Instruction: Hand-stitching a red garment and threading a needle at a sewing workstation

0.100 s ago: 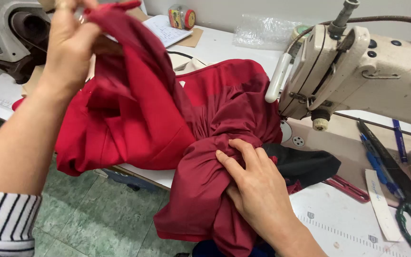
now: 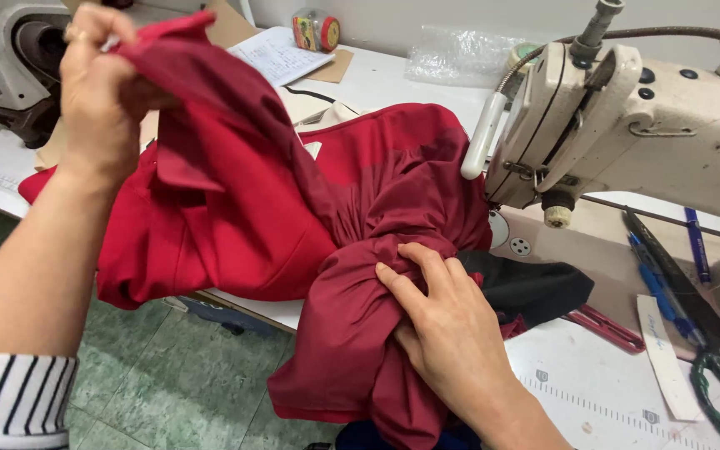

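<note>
Both hands grip the crumpled dark-red garment (image 2: 277, 217): left hand (image 2: 97, 83) lifting, right hand (image 2: 447, 325) bunching.

crinkled clear plastic bag (image 2: 460, 54) on table, small white garment label (image 2: 313, 149)

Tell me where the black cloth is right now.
In the head view the black cloth lies right of centre on the table, just under the sewing machine head, touching the red fabric beside the right hand.
</note>
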